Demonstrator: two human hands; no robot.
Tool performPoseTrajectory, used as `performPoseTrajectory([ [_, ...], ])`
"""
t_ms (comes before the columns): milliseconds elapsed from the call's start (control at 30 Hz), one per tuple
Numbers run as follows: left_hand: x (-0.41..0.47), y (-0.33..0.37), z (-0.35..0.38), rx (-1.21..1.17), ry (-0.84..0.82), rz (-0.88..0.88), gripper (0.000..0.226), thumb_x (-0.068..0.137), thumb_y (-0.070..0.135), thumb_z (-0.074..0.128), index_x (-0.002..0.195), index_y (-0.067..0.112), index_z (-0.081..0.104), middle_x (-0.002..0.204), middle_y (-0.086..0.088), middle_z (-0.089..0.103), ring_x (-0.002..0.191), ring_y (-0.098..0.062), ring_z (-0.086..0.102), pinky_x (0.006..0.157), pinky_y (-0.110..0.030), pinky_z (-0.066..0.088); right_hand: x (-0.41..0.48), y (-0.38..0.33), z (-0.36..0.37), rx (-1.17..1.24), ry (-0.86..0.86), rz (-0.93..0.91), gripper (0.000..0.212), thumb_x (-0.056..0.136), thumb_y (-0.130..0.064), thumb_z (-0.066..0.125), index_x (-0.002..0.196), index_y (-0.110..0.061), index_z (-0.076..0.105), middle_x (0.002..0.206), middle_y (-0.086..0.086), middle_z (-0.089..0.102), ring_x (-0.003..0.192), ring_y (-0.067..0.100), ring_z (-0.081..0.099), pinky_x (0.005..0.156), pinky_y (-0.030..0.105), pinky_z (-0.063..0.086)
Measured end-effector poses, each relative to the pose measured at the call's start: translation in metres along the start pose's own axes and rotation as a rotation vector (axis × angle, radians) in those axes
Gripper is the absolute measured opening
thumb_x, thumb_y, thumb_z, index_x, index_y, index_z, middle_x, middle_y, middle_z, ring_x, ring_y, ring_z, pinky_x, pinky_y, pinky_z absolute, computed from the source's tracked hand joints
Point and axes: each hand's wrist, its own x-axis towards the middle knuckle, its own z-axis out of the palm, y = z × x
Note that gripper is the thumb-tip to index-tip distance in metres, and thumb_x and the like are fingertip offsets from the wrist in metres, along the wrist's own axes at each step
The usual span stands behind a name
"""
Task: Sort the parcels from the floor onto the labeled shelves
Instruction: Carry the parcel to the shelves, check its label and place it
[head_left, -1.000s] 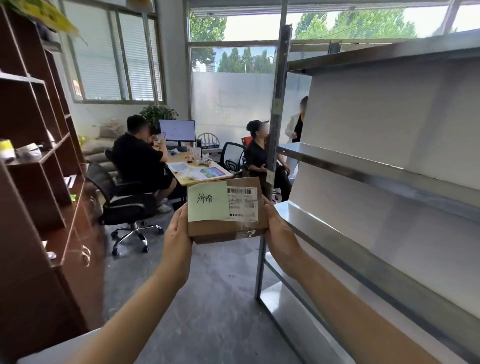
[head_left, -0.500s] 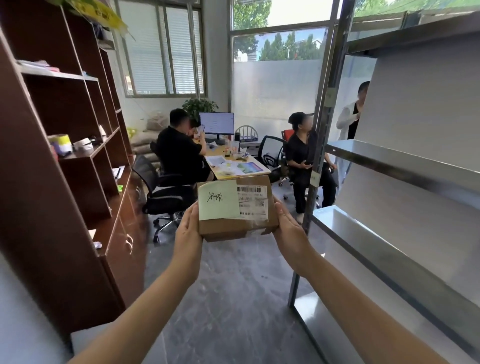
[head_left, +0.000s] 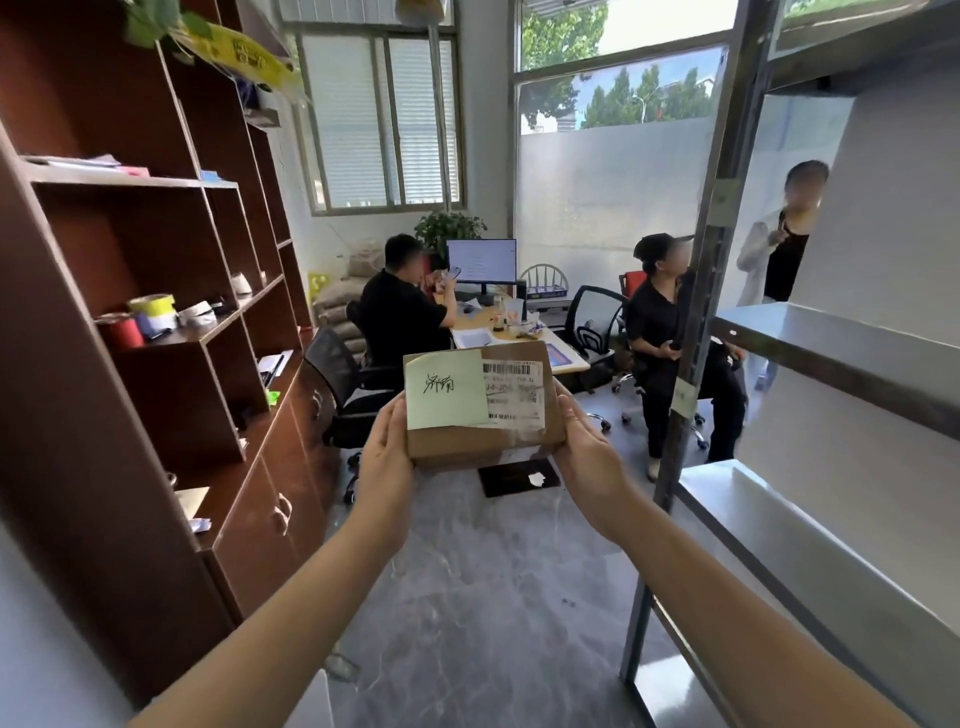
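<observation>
A small brown cardboard parcel (head_left: 483, 447) is held up in front of me at chest height. It carries a pale green handwritten note (head_left: 445, 388) and a white barcode label (head_left: 514, 389). My left hand (head_left: 387, 462) grips its left side and my right hand (head_left: 587, 457) grips its right side, fingers hidden behind the box. The grey metal shelving unit (head_left: 810, 332) stands to my right, its visible boards bare; small labels hang on its upright post (head_left: 683, 397).
A dark wooden bookcase (head_left: 156, 322) with tape rolls fills the left side. Ahead, two people sit at a desk (head_left: 519, 338) with a monitor and office chairs; a third stands behind the metal shelves. A dark flat item (head_left: 519, 478) lies on the grey floor.
My view has swung left, so the metal shelves slid toward the right edge and more of the bookcase shows. The parcel stays held between both hands.
</observation>
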Motion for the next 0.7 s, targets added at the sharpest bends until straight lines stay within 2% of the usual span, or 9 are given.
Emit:
performPoseTrajectory([
  [67, 0.01, -0.007, 0.011, 0.012, 0.018, 0.004, 0.038, 0.106, 0.045, 0.042, 0.136, 0.03, 0.06, 0.132, -0.002, 0.067, 0.122, -0.022, 0.063, 0.085, -0.034, 0.055, 0.014, 0.004, -0.012, 0.002, -0.01, 0.002, 0.043, 0.11, -0.02, 0.024, 0.15, -0.022, 0.042, 0.14, 0.009, 0.06, 0.105, 0.009, 0.065, 0.075, 0.016, 0.054],
  [167, 0.023, -0.016, 0.022, 0.017, 0.04, 0.001, 0.039, 0.105, 0.049, 0.042, 0.136, 0.033, 0.06, 0.132, -0.001, 0.067, 0.124, -0.021, 0.061, 0.096, -0.039, 0.053, 0.032, 0.01, -0.027, -0.001, -0.018, 0.005, 0.044, 0.11, -0.022, 0.024, 0.15, -0.022, 0.042, 0.142, 0.01, 0.058, 0.109, 0.011, 0.064, 0.079, 0.019, 0.055],
  [200, 0.026, -0.017, 0.025, 0.015, 0.043, 0.003, 0.039, 0.106, 0.048, 0.042, 0.136, 0.032, 0.06, 0.131, 0.0, 0.068, 0.122, -0.019, 0.061, 0.093, -0.036, 0.053, 0.037, 0.011, -0.031, -0.001, -0.016, 0.008, 0.044, 0.11, -0.022, 0.024, 0.15, -0.022, 0.042, 0.142, 0.01, 0.059, 0.111, 0.011, 0.064, 0.081, 0.019, 0.055],
  [300, 0.034, -0.019, 0.031, 0.028, 0.061, 0.006, 0.04, 0.107, 0.046, 0.039, 0.137, 0.03, 0.059, 0.128, 0.001, 0.066, 0.117, -0.014, 0.061, 0.082, -0.028, 0.05, 0.051, 0.015, -0.035, 0.009, -0.007, 0.026, 0.043, 0.11, -0.022, 0.024, 0.148, -0.024, 0.044, 0.142, 0.007, 0.059, 0.124, 0.017, 0.059, 0.1, 0.03, 0.051],
  [367, 0.044, -0.022, 0.029, 0.033, 0.078, 0.004, 0.04, 0.106, 0.046, 0.04, 0.137, 0.031, 0.06, 0.131, 0.0, 0.066, 0.123, -0.019, 0.06, 0.088, -0.032, 0.052, 0.059, 0.019, -0.034, 0.011, -0.013, 0.023, 0.043, 0.11, -0.022, 0.025, 0.148, -0.025, 0.044, 0.142, 0.003, 0.06, 0.131, 0.018, 0.056, 0.11, 0.036, 0.044],
  [433, 0.053, -0.023, 0.026, 0.045, 0.105, 0.009, 0.038, 0.105, 0.046, 0.043, 0.135, 0.032, 0.062, 0.132, 0.001, 0.067, 0.125, -0.02, 0.06, 0.101, -0.039, 0.051, 0.069, 0.025, -0.033, 0.009, -0.023, 0.028, 0.042, 0.11, -0.023, 0.025, 0.147, -0.027, 0.046, 0.137, -0.004, 0.064, 0.127, 0.012, 0.059, 0.104, 0.027, 0.048],
  [500, 0.063, -0.025, 0.022, 0.051, 0.125, -0.002, 0.037, 0.105, 0.046, 0.044, 0.134, 0.033, 0.062, 0.131, 0.002, 0.068, 0.125, -0.018, 0.06, 0.107, -0.043, 0.048, 0.078, 0.03, -0.03, 0.023, -0.032, 0.047, 0.04, 0.11, -0.023, 0.025, 0.143, -0.03, 0.047, 0.128, -0.011, 0.069, 0.121, 0.006, 0.063, 0.095, 0.02, 0.052],
  [633, 0.079, -0.033, 0.009, 0.054, 0.128, -0.019, 0.037, 0.105, 0.048, 0.042, 0.134, 0.035, 0.061, 0.131, 0.001, 0.066, 0.123, -0.017, 0.058, 0.089, -0.033, 0.048, 0.096, 0.045, -0.02, 0.04, -0.023, 0.095, 0.037, 0.11, -0.025, 0.026, 0.135, -0.036, 0.051, 0.12, -0.013, 0.072, 0.115, 0.004, 0.065, 0.09, 0.017, 0.053],
  [700, 0.091, -0.037, -0.001, 0.057, 0.129, -0.013, 0.038, 0.105, 0.048, 0.041, 0.135, 0.035, 0.061, 0.132, 0.001, 0.066, 0.123, -0.017, 0.058, 0.085, -0.031, 0.047, 0.108, 0.052, -0.012, 0.027, -0.021, 0.101, 0.036, 0.11, -0.025, 0.026, 0.13, -0.038, 0.053, 0.118, -0.013, 0.073, 0.112, 0.004, 0.067, 0.086, 0.016, 0.054],
])
